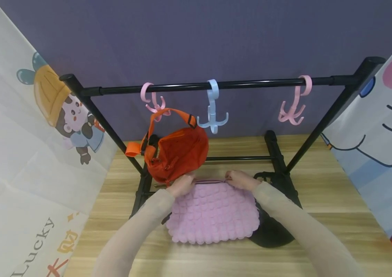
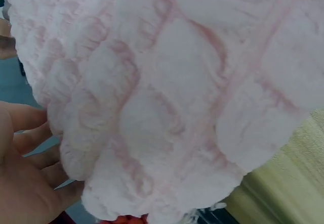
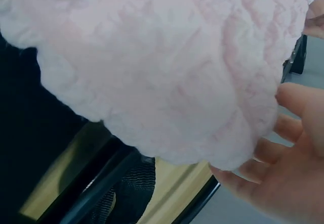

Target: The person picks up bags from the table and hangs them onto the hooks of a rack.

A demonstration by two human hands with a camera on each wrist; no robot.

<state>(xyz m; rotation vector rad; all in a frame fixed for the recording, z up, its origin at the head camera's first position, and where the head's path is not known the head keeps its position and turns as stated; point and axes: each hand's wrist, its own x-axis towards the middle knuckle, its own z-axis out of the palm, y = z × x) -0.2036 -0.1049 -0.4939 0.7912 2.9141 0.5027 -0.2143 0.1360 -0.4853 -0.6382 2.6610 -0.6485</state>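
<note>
A puffy pink bag [image 1: 213, 215] sits nearest, at six o'clock in the head view, each grip pinching its top edge: left hand [image 1: 183, 184] at its eleven o'clock, right hand [image 1: 241, 180] at its one. A black bag [image 1: 272, 231] shows partly behind, at its four o'clock. Beyond, an orange bag [image 1: 185, 150] hangs at eleven o'clock, below a black rack [image 1: 251, 83] bearing a blue hook [image 1: 212, 111] at twelve.

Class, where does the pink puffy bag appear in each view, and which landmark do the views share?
Head: the pink puffy bag is in the lower middle.
Left wrist: the bag fills most of the picture.
Right wrist: the bag spans the upper part.
Shared landmark: the wood-grained surface, low in both wrist views.
</note>
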